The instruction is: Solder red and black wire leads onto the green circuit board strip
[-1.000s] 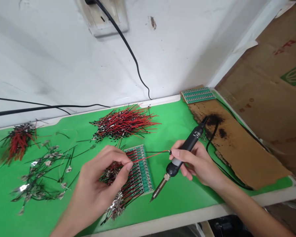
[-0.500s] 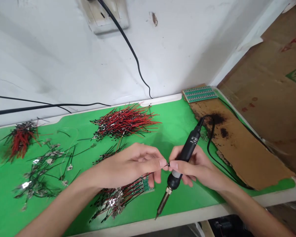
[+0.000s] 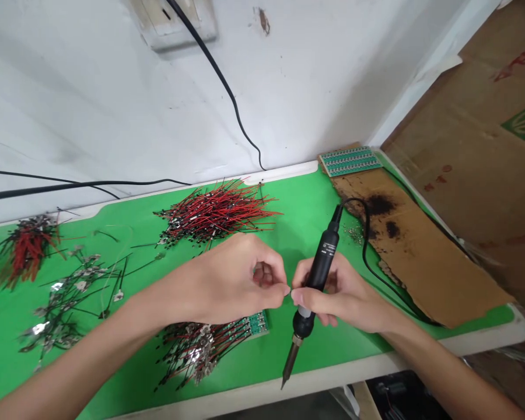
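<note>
The left hand [image 3: 238, 286] has its thumb and forefinger pinched together on a wire [image 3: 289, 293], of which only a tiny dark bit shows between the 2 hands; the rest is hidden by the fingers. The right hand [image 3: 347, 300] grips a soldering iron [image 3: 320, 265], with thumb and forefinger drawn together in front of the handle and close to the left fingertips; whether they also touch the wire is too small to tell. The iron's tip points down, near the table's front edge, and its cord loops behind. Below the left hand lies a green board [image 3: 258, 324], mostly covered, so just its right end is visible, with red and black leads [image 3: 196, 353] running off it toward silver tabs that blur into a shiny clump. Behind the hand, a heap of red and black wires [image 3: 219, 213] is partly cut across by the knuckles. A second board [image 3: 350, 161] rests on scorched cardboard [image 3: 429, 256] at the right. The wall socket [image 3: 175, 26] is cut off at the top, and dark things under the table [image 3: 266, 385] are hard to make out.
</note>
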{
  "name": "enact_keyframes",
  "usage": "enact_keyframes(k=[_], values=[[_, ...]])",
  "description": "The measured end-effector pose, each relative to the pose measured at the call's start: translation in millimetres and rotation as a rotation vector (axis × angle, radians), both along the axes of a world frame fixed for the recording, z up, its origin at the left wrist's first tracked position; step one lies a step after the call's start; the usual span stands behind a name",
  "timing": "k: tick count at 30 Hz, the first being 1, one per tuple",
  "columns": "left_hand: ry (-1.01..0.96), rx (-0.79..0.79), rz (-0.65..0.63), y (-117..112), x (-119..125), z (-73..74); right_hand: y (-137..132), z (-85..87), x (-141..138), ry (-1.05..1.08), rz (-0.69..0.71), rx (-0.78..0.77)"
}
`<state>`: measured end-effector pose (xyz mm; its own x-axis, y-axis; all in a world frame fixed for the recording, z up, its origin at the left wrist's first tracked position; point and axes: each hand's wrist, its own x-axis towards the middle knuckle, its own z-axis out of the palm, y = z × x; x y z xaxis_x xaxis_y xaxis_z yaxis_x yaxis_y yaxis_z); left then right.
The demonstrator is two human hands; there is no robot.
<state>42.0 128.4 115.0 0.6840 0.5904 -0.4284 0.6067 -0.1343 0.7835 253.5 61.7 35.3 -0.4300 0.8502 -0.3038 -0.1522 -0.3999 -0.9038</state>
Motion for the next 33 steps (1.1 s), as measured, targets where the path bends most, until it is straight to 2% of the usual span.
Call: enact_keyframes(k=[4, 7, 13, 18, 22, 28, 33], values=[[0.072, 0.232, -0.179, 1, -2, 1.5, 1, 1.9, -1, -0.027, 0.044, -0.01], [0.064, 0.277, -0.251, 5, -5, 3.3, 1, 2.4, 0, -0.024, 0.058, -0.006], [-0.022, 0.371, -0.217, 5, -15, 10.7, 0, -1.2, 5, 0.012, 0.048, 0.014], [-0.072, 0.484, -0.276, -3, -25, 14.3, 1, -5.3, 6, 0.061, 0.051, 0.006], [-0.061, 0.637, -0.34, -12, -32, 12.1, 2, -5.5, 6, 0.065, 0.063, -0.004], [-0.041, 0.973, -0.395, -20, -31, 7.7, 2, -5.1, 5, 0.073, 0.083, -0.007], [-0.046, 1.089, -0.362, -12, -44, 7.3, 2, -5.9, 6, 0.124, 0.068, -0.035]])
